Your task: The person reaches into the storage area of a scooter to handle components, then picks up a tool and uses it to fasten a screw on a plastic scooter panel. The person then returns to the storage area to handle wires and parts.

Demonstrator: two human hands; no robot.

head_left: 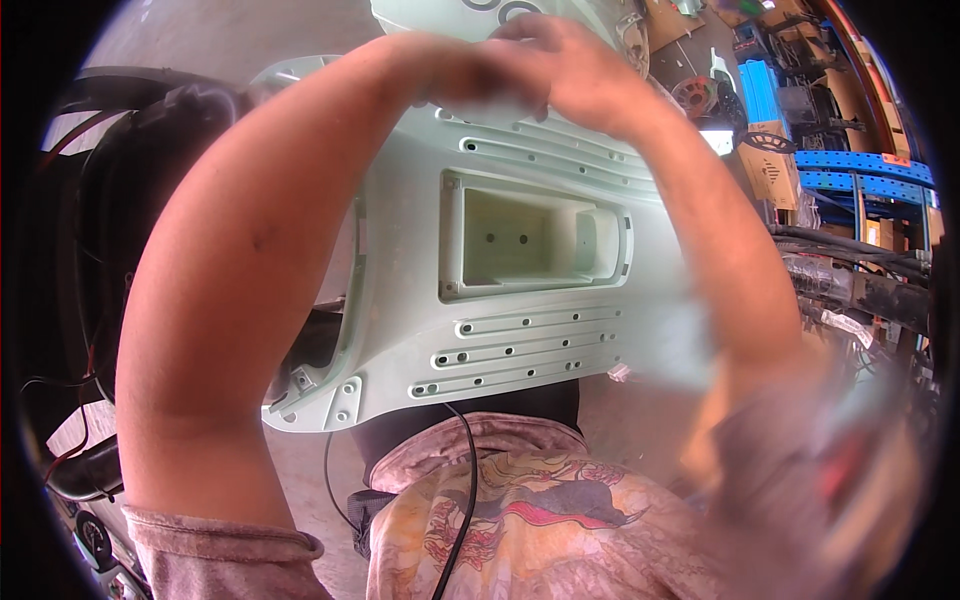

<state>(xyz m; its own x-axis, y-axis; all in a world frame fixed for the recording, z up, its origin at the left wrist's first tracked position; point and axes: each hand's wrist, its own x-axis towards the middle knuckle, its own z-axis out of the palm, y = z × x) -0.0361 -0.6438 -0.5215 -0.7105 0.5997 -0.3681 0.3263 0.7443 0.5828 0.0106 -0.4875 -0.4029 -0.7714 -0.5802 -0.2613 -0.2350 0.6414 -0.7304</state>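
Note:
A pale green plastic scooter floor panel [400, 300] lies in front of my body, with a rectangular recess [520, 240] in its middle and slotted ribs on both sides of that. Over the panel's far part, my left hand [465, 75] and my right hand [570, 75] come together. Motion smears the left hand, and its fingers are hidden against the right. The right hand's fingers bend inward over the left hand; whatever lies between them cannot be made out. Just beyond is another pale green part [430, 15] with dark rings on it.
A black cable [470, 480] runs down over my patterned shirt. Dark vehicle parts [150, 150] stand at the left. On the right are blue perforated shelving beams [860, 165], a cardboard box [768, 175], black tubes [850, 240] and assorted loose parts.

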